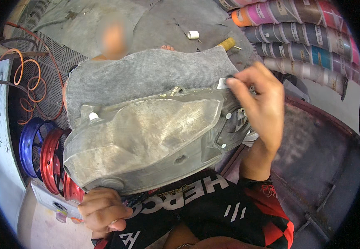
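A large dull-grey metal engine cover (146, 137) lies across my lap on a grey cloth (146, 70), its scuffed convex face up. My left hand (102, 211) grips the cover's near lower-left edge from below. At the cover's upper right corner my right hand (259, 99) pinches a small dark piece of abrasive paper (225, 82) against the rim. A round opening with bolt holes (233, 126) shows under my right wrist.
Blue and red wheel rims (47, 155) stand at the left. Orange and dark hoses (26, 79) coil by a ridged mat. Rolls of coloured tape (300, 37) are stacked at the upper right. Another person sits beyond the cloth, face blurred.
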Tool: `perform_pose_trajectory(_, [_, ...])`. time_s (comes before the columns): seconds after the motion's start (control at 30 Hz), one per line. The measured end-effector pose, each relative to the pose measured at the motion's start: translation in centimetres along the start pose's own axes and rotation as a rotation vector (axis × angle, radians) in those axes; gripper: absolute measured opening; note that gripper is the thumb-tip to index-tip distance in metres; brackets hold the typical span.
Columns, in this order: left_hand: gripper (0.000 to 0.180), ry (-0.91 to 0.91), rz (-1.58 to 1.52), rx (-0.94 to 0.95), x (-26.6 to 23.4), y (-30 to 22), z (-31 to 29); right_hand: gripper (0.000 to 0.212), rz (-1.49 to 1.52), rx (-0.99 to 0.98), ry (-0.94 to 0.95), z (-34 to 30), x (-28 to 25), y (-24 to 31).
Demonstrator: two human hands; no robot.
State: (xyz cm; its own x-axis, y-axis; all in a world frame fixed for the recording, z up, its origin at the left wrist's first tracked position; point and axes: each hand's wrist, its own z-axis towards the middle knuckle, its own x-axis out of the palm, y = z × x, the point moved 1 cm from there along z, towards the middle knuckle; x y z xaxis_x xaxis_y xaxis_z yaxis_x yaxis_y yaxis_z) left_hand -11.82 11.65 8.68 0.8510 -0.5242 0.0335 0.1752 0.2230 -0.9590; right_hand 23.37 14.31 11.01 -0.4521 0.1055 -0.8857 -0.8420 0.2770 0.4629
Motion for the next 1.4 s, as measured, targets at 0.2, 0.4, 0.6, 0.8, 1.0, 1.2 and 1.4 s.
perform_pose_trajectory(0.2, [0.036,-0.012,0.001,0.015,-0.1,0.3,-0.1,0.012,0.140,-0.074,-0.035,0.1,-0.3,-0.8])
perform_pose_trajectory(0.4, [0.037,-0.013,0.008,-0.037,0.1,-0.2,0.4,0.013,0.164,-0.196,0.047,0.0,0.1,-1.9])
perform_pose_trajectory(0.6, [0.039,-0.025,0.033,-0.048,0.1,-0.1,0.0,0.014,0.148,-0.342,0.107,1.2,-1.0,-1.3])
perform_pose_trajectory(0.8, [0.040,-0.058,0.076,-0.057,0.3,-0.3,-0.1,0.016,0.077,-0.419,0.138,1.3,-1.4,-1.4])
perform_pose_trajectory(1.0, [0.041,-0.071,0.094,-0.088,0.4,-0.5,0.0,0.015,0.063,-0.469,0.156,1.5,-0.7,-1.5])
perform_pose_trajectory(1.2, [0.042,-0.073,0.109,-0.090,0.4,-0.4,0.1,0.015,0.050,-0.544,0.140,1.8,-1.0,-1.7])
perform_pose_trajectory(1.4, [0.045,-0.101,0.119,-0.108,0.7,-0.6,0.0,0.016,0.093,-0.578,0.156,2.1,-1.0,-1.9])
